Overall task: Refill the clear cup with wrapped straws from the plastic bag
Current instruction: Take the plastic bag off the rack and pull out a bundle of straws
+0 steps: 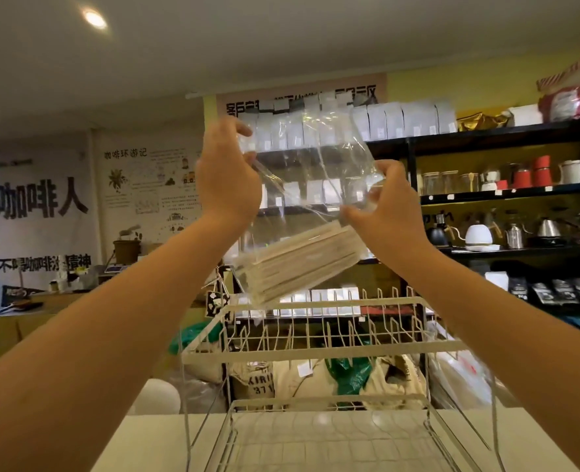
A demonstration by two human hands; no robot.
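Observation:
I hold a clear plastic bag up in front of me, above a wire rack. A bundle of paper-wrapped straws lies slanted in the bag's lower end. My left hand grips the bag's upper left edge. Lower down, my right hand pinches its right side, just above the straws. The clear cup is not in view.
A white wire dish rack stands on the white counter directly under the bag. Behind it lie sacks and bags. Dark shelves with kettles, jars and white packets fill the right wall.

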